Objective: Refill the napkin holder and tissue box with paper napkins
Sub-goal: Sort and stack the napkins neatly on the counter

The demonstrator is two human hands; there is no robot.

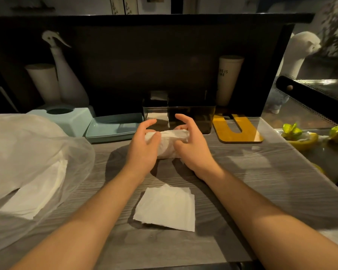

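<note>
Both hands up at the counter's far side: left hand (144,147) and right hand (191,145) curl around a rolled wad of white napkins (169,142), thumbs pressing its near face, forefingers lifted off above it. The roll looks soft and crumpled, held just in front of the dark, glossy napkin holder (183,115). A loose napkin stack (167,208) lies flat on the grey wood-grain counter (252,172), nearer the body. More napkins sit inside a clear plastic bag (27,162) on the left. Dim, warm light; a teal tissue box (66,115) beside a teal tray (113,127).
</note>
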